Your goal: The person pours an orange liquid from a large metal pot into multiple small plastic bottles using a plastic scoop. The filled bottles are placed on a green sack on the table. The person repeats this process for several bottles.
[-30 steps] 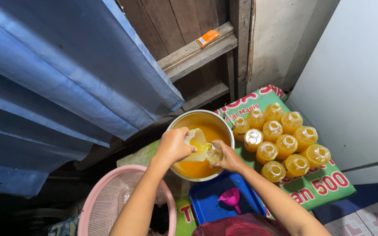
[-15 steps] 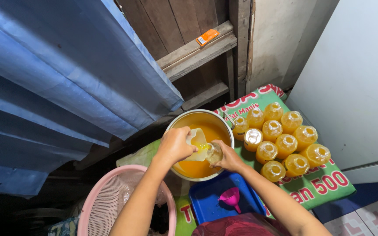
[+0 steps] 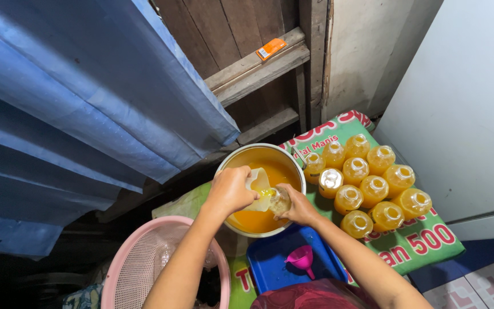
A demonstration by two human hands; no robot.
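A small pale jug (image 3: 258,184) is grasped by the left hand (image 3: 231,190), the grip clenched on its handle side; the jug is tilted to the right, spout lowered toward the mouth of a clear bottle (image 3: 279,200). The bottle is grasped about its body by the right hand (image 3: 297,207), fingers wrapped round it. Both are held over a round metal pot (image 3: 258,150) holding orange liquid.

The governing relation: the bottle lies directly to the right of the jug, just beside it and slightly lower. The long axis of the bottle appears to be near upright, leaning slightly toward the jug, though this is partly hidden by the fingers. Whether spout and bottle mouth touch cannot be told. The two hands are close together, the right one nearer to the bottle mouth.

To the right of the pot, filled bottles (image 3: 373,186) of orange liquid stand in a cluster on a green printed mat (image 3: 430,243). A pink funnel (image 3: 301,258) lies on a blue lid (image 3: 270,269) below the pot. A pink basket (image 3: 138,257) is seen at lower left.
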